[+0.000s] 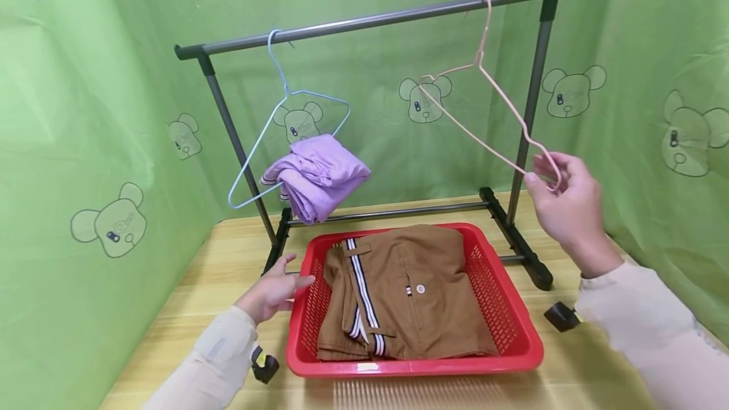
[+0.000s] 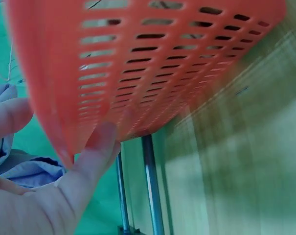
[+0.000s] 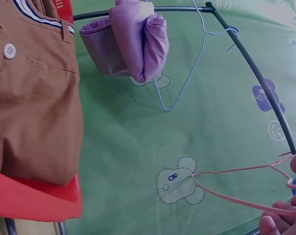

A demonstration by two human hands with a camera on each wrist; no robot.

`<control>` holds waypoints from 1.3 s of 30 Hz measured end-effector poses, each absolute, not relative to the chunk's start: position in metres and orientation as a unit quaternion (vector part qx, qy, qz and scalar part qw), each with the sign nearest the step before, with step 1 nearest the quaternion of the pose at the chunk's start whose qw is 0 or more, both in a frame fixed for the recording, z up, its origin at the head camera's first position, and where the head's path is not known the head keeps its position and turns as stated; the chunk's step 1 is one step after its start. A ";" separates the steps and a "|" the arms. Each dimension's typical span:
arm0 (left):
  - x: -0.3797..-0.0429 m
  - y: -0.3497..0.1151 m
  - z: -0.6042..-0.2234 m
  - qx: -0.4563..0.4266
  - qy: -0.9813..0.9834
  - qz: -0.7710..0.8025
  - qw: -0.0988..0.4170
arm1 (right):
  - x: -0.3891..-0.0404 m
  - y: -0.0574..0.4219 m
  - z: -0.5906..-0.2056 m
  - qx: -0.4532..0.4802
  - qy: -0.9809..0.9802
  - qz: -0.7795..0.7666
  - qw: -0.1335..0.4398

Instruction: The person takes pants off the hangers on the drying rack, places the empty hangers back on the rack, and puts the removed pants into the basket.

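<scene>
My right hand (image 1: 569,207) pinches the lower corner of a pink wire hanger (image 1: 507,97), which hooks over the rack's top bar and tilts toward me. My left hand (image 1: 273,290) is at the left rim of a red plastic basket (image 1: 421,369), its fingers loosely spread. In the left wrist view one fingertip (image 2: 104,137) meets the slotted outer wall. Folded brown pants (image 1: 438,309) with a striped waistband and a white button lie inside the basket. A folded purple garment (image 1: 324,173) drapes over the lower bar of a blue hanger (image 1: 256,147).
The garment rack (image 1: 370,23) stands behind the basket, its black feet (image 1: 515,242) on the wood-patterned surface (image 1: 188,309). Green curtain (image 1: 364,112) printed with bear faces encloses the back and sides. Black caps (image 1: 560,316) show near each wrist.
</scene>
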State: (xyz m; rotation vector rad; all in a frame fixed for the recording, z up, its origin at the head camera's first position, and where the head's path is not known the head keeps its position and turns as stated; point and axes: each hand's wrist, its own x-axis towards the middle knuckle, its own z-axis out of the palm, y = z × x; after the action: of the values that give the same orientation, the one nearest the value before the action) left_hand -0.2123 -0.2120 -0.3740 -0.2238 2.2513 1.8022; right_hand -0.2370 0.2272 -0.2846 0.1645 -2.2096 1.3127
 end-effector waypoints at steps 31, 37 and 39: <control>-0.203 -0.269 -0.269 -0.003 0.743 0.669 0.005 | -0.248 0.245 -0.373 0.097 -0.823 0.548 0.117; -0.203 -0.266 -0.248 0.002 0.746 0.664 -0.046 | -0.248 0.244 -0.391 0.114 -0.810 0.574 0.033; -0.205 -0.264 -0.243 -0.001 0.748 0.662 -0.055 | -0.247 0.242 -0.397 0.118 -0.806 0.580 0.010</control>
State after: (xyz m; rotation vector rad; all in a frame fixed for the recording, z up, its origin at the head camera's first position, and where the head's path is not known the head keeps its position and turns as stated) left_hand -0.2054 -0.2644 -0.2427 -0.0030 2.4351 2.1537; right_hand -0.2472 0.2421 -0.3968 0.3669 -2.5153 1.8109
